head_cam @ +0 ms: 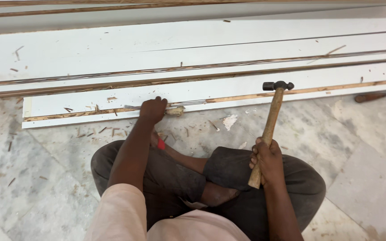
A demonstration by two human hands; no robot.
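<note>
My left hand (153,110) is closed around a chisel (175,110) with a pale wooden handle, its blade lying along the grooved edge of a long white board (211,91). My right hand (268,161) grips the wooden shaft of a ball-peen hammer (278,85), raised upright with its black head above the board, to the right of the chisel. I sit cross-legged on the floor in dark trousers, close to the board's edge.
Several long white boards (157,44) lie stacked side by side beyond the near one. Wood splinters and chips (112,131) litter the marble floor (45,178). Another wooden-handled tool (376,95) lies at the far right by the boards.
</note>
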